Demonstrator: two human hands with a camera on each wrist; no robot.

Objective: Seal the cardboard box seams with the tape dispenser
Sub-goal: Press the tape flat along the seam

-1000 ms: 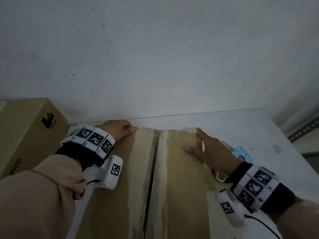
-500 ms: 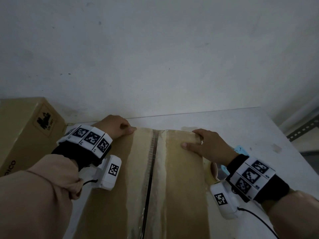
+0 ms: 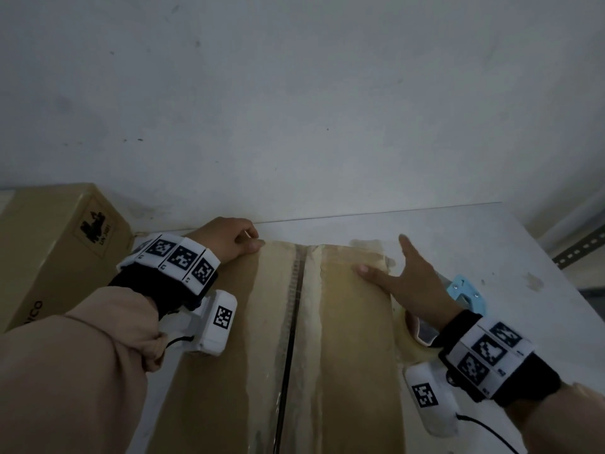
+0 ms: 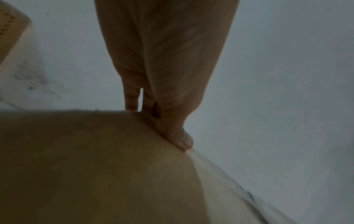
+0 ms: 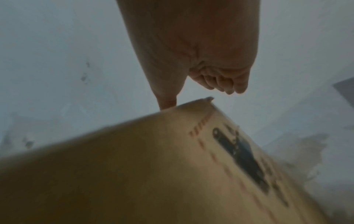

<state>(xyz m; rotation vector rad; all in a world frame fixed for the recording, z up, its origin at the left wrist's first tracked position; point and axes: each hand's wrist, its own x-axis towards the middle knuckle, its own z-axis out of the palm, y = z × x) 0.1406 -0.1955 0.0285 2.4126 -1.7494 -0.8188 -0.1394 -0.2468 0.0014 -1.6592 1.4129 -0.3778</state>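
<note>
Cardboard box (image 3: 229,371), centre seam (image 3: 291,339) untaped: far edge being gripped by curled left hand (image 3: 229,239); right hand (image 3: 414,283), fingers spread, advisedly being kept flat until flaps are closed flush.

Brown cardboard box (image 3: 353,339) lies flat on the table, its two top flaps closed with a dark centre seam (image 3: 291,322) showing between them; light-blue tape dispenser (image 3: 465,291) rests just beside its right edge.
</note>
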